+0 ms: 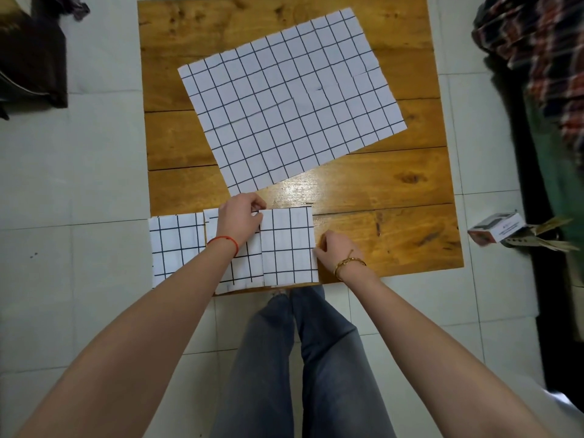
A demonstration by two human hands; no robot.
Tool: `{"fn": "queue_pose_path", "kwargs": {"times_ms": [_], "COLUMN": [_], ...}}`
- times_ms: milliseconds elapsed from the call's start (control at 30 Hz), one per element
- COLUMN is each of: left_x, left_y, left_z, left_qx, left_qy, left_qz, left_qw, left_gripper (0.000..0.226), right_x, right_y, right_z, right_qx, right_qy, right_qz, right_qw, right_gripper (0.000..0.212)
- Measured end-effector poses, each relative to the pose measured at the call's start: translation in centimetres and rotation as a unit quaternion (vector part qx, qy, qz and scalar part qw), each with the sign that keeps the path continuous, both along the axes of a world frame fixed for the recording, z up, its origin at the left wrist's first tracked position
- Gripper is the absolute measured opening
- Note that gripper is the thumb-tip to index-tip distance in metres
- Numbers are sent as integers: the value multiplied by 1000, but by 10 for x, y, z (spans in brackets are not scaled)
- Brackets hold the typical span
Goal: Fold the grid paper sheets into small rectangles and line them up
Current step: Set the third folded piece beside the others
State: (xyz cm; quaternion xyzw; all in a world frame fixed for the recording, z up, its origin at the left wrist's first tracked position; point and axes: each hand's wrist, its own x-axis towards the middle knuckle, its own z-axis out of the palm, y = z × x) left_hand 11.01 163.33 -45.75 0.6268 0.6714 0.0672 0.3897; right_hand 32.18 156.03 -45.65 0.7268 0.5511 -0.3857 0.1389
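Three folded grid paper rectangles sit in a row along the six o'clock edge of the wooden table (395, 184), white with bold black grid lines, each showing about three squares across. The right rectangle (289, 245) lies flat with crisp edges, its left side overlapping the middle rectangle (245, 267), which is partly hidden under the forearm and hangs slightly past the table edge. The left rectangle (177, 248) sits at the table's seven o'clock corner, just beside the middle one. The left hand (241, 221), with a red string at the wrist, has its fingers curled and pinches the top left corner of the right rectangle. The right hand (336, 246), wearing a gold bracelet, has curled fingers pinching that rectangle's right edge near its lower part. Toward twelve o'clock, a large unfolded grid sheet (290, 99) lies flat and skewed, showing faint crease lines. At three o'clock, off the table, a small box (496, 229) sits on the tiled floor.
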Motion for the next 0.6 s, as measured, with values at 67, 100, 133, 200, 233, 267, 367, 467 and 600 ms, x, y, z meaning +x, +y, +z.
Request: {"fn": "queue_pose_path", "kwargs": {"times_ms": [67,100,133,200,233,267,367,467,600], "left_x": [-3,-4,-6,-8,-9,-10,-11,-13,-25], "left_y": [2,3,4,6,7,8,11,16,28], "left_z": [2,3,5,9,11,13,25,36,42], "left_qx": [8,9,11,14,16,16,26,41,47], "left_qy": [0,-2,-5,-12,-16,-22,-29,-26,-20], "left_qz": [7,12,17,25,29,31,31,36,39], "left_qw": [1000,1000,1000,1000,999,999,999,998,998], "left_gripper": [26,25,24,22,22,21,18,17,18], "right_x": [3,4,6,8,9,10,11,12,9], "right_y": [1,2,3,7,9,12,19,29,53], "right_z": [3,5,7,12,15,18,29,41,51], "right_qx": [10,17,27,48,59,68,90,122,164], "right_qy": [-2,-5,-8,-6,-4,-1,18,36,48], "right_qz": [-7,-8,-8,-15,-20,-26,-50,-61,-54], "right_qw": [1000,1000,1000,999,998,997,994,990,984], "right_gripper": [23,23,23,21,20,19,16,12,9]}}
